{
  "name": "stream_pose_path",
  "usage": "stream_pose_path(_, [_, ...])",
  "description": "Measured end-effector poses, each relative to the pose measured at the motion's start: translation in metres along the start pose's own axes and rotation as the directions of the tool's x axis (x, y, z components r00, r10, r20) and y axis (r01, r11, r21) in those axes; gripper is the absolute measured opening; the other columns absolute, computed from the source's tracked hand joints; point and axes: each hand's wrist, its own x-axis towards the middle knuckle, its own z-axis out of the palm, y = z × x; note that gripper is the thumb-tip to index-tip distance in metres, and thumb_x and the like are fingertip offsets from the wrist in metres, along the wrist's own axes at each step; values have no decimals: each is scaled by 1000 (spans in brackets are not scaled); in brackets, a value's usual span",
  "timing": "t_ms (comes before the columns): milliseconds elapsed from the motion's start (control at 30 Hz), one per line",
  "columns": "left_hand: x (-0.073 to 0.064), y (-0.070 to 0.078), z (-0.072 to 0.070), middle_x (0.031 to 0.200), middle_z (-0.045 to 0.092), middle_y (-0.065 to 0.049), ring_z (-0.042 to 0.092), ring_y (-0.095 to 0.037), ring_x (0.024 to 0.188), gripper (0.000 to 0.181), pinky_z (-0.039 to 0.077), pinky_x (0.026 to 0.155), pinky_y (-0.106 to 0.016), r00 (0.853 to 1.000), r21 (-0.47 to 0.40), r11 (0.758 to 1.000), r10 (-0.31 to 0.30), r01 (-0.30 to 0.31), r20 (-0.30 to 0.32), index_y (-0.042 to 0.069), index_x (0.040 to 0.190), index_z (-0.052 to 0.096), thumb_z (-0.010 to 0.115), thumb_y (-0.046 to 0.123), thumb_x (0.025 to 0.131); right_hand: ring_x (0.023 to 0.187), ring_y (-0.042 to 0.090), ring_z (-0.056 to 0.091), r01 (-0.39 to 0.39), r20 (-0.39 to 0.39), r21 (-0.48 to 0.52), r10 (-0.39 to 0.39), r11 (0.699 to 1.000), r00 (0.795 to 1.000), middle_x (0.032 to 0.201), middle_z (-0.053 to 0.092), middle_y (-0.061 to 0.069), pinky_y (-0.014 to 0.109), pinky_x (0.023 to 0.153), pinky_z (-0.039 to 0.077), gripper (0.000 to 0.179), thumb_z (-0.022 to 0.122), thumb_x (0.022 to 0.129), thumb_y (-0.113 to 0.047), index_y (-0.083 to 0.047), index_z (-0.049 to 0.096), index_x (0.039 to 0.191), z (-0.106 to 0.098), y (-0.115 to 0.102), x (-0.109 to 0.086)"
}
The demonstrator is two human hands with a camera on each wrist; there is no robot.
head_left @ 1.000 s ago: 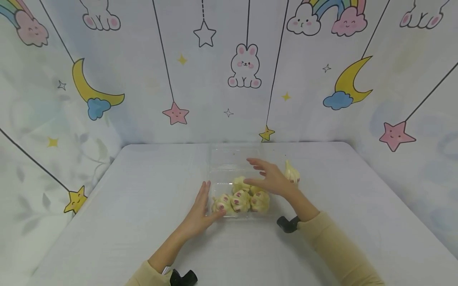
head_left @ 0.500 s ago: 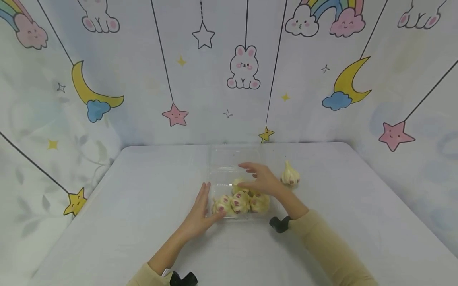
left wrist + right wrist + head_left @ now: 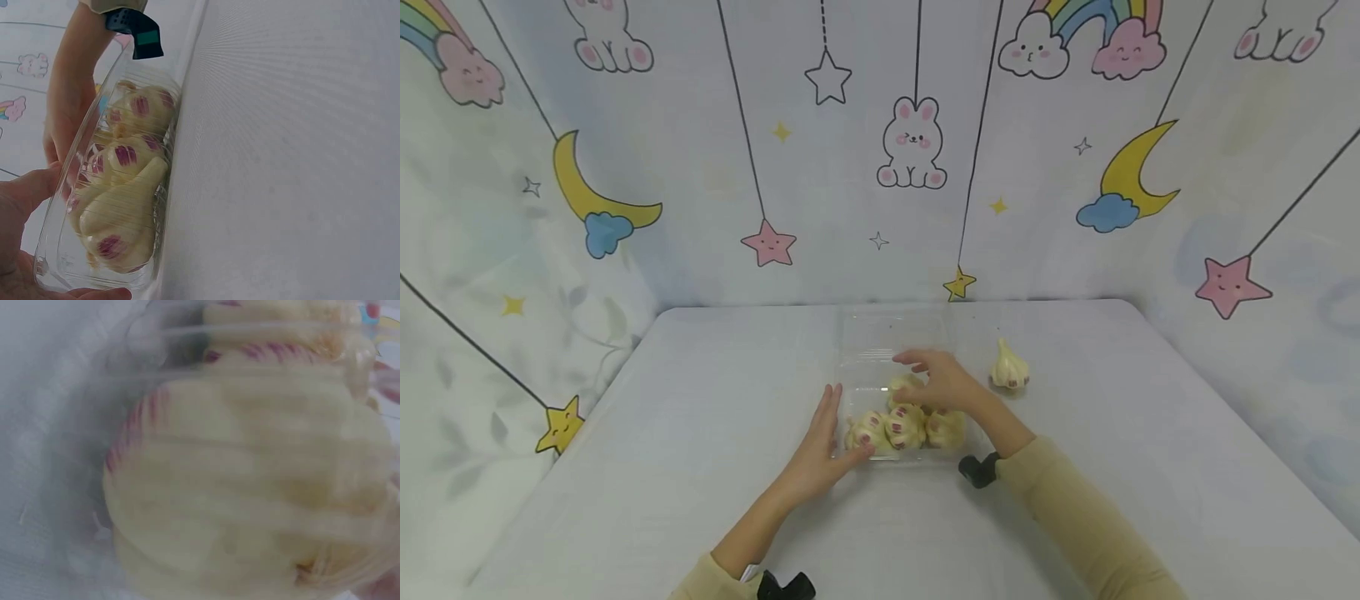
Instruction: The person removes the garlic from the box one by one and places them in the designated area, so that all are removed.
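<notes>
A clear plastic clamshell box lies at the table's middle with several garlic bulbs inside. My left hand touches its left side, fingers straight along the wall, thumb at the front rim. In the left wrist view the thumb reaches over the rim beside a garlic bulb. My right hand is over the back of the box, thumb and fingers spread around a rear bulb; a firm grip is not visible. In the right wrist view, a large blurred bulb shows through the plastic.
One loose garlic bulb stands on the white tablecloth right of the box. The box's transparent lid lies folded back towards the wall. A cartoon-printed backdrop rises behind the table.
My right hand has moved left and slightly down over the box, away from the loose bulb, which is now fully uncovered. The left hand stays at the box's side.
</notes>
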Motion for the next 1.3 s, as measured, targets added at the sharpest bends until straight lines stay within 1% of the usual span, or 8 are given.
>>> stream_pose_path(100, [0, -1, 1, 152, -6, -16, 6, -37, 136, 94, 34, 99, -51, 1000, 3, 1000, 2, -2, 2, 9, 148, 4, 68, 31, 83, 116, 34, 48, -31, 11, 10, 31, 999, 999, 131, 50, 10, 29, 56, 54, 59, 75, 76, -30, -12, 53, 127, 0, 0, -1])
stream_pose_path(167, [0, -1, 1, 151, -6, -16, 6, -38, 136, 94, 34, 99, -51, 1000, 8, 1000, 4, -4, 1, 9, 148, 4, 67, 32, 83, 117, 34, 47, -45, 11, 8, 45, 999, 999, 131, 50, 11, 28, 55, 54, 59, 75, 76, -29, -11, 53, 127, 1, 0, -1])
stream_pose_path(300, [0, -2, 1, 151, -6, -16, 7, -38, 136, 93, 34, 99, -51, 1000, 15, 1000, 6, -6, -6, 9, 148, 4, 68, 30, 83, 115, 35, 49, -34, 6, -44, 34, 998, 999, 129, 51, 12, 37, 74, 54, 55, 73, 78, -30, -10, 54, 126, 3, -1, 0])
stream_pose_path(433, [0, -2, 1, 151, -6, -16, 6, -38, 136, 93, 34, 99, -51, 1000, 16, 1000, 5, -5, -7, 8, 148, 4, 68, 28, 83, 113, 34, 51, -10, 10, -102, 11, 995, 1000, 127, 53, 13, 47, 92, 44, 54, 71, 79, -32, -8, 55, 124, 7, 0, 2])
stream_pose_path(600, [-1, -2, 1, 151, -6, -17, 6, -38, 136, 92, 34, 99, -51, 1000, 26, 1000, 0, 0, -5, 9, 148, 3, 67, 29, 84, 111, 34, 52, 2, 6, -135, -1, 991, 1000, 124, 55, 14, 47, 92, 43, 53, 71, 79, -32, -6, 56, 123, 10, 1, 3])
stream_pose_path(867, [-1, -1, 1, 151, -7, -16, 6, -38, 136, 93, 34, 99, -50, 1000, 15, 1000, 5, -5, -1, 9, 148, 3, 67, 29, 84, 109, 31, 53, -53, -10, -196, 53, 979, 999, 119, 58, 14, 45, 93, 43, 52, 73, 77, -31, -8, 58, 120, 14, -1, 8])
stream_pose_path(1100, [-1, -1, 1, 151, -6, -16, 6, -37, 136, 93, 34, 99, -50, 1000, 17, 1000, 9, -9, 2, 9, 148, 3, 67, 31, 83, 112, 31, 52, -68, -18, -183, 66, 981, 998, 117, 59, 15, 45, 97, 40, 46, 74, 77, -23, -7, 59, 118, 16, -1, 10])
stream_pose_path(1300, [0, -2, 1, 152, -6, -16, 7, -38, 136, 93, 36, 98, -50, 1000, 22, 1000, 7, -7, -1, 11, 148, 3, 67, 32, 83, 116, 31, 49, -80, -25, -177, 77, 981, 997, 118, 60, 12, 46, 99, 37, 40, 72, 78, -23, -8, 62, 114, 17, -2, 11])
